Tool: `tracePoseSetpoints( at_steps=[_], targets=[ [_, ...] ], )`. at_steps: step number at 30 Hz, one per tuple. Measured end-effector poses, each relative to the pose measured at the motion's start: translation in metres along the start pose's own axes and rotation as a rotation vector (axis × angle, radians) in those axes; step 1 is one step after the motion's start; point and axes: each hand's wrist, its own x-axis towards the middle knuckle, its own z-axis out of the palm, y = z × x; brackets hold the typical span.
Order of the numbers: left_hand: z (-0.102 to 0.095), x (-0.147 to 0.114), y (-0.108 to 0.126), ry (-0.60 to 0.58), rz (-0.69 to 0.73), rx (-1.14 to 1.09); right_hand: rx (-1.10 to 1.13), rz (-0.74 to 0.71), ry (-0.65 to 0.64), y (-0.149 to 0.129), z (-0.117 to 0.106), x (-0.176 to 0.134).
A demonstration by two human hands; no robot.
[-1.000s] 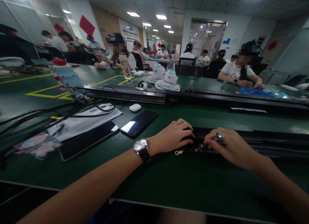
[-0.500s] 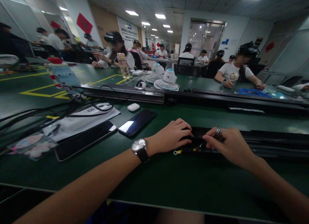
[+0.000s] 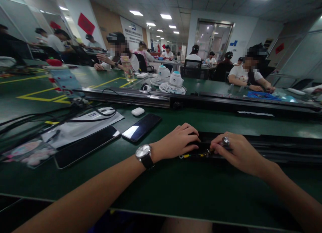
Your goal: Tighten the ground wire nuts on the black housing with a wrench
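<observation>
Fingers of the right hand are together, clamped on the brass-coloured end of a yellow-and-black wire, which points to 9 o'clock from them and ends in 1 ring terminal. Behind it, a black rail stretches toward 3 o'clock. The left hand curls its slightly parted fingers at the rail's left end; I cannot tell whether they grip it. At 10 o'clock from that hand lies 1 dark phone.
</observation>
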Motion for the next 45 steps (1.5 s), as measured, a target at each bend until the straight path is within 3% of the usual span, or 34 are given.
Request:
tracePoseSetpoints(
  at_steps=[6,18,27,37,45],
  targets=[
    [-0.001,0.0,0.001,-0.015,-0.014,0.005,0.1,0.119,0.087,-0.003,-0.002,0.002],
    [0.0,0.001,0.001,0.011,-0.006,-0.012,0.12,0.117,0.014,-0.006,-0.002,0.003],
    [0.001,0.001,0.0,0.005,-0.004,0.0,0.08,-0.068,-0.095,0.004,-0.016,0.0],
    [0.0,0.001,0.001,0.015,-0.013,-0.007,0.214,0.205,0.047,-0.003,-0.011,0.003],
    [0.0,0.001,0.0,-0.018,-0.024,0.006,0.208,0.16,0.016,-0.006,-0.003,0.004]
  ],
)
